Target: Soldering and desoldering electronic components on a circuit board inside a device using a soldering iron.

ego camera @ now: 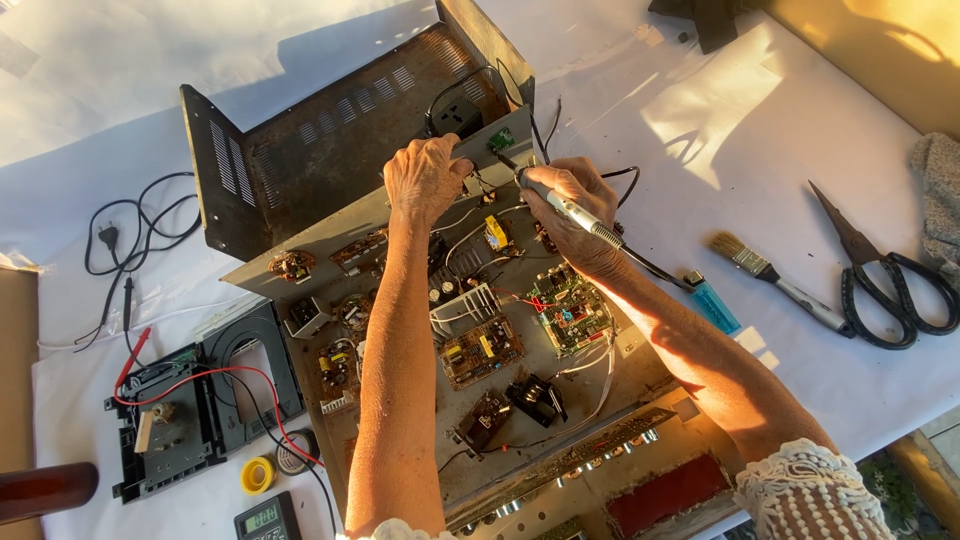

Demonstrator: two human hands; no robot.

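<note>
Your right hand grips a soldering iron above the open chassis; your left hand clasps the chassis rear edge beside it.

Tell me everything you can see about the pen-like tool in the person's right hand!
The soldering iron is a slim, pen-shaped tool with a pale grey handle that looks like plastic and a dark front end. The right hand grips it like a pencil, slanted, its tip pointing up-left toward the back edge of the open chassis, near a small green circuit board. A black cord runs from its rear end across the wrist. The very tip is too small to see clearly.
</note>
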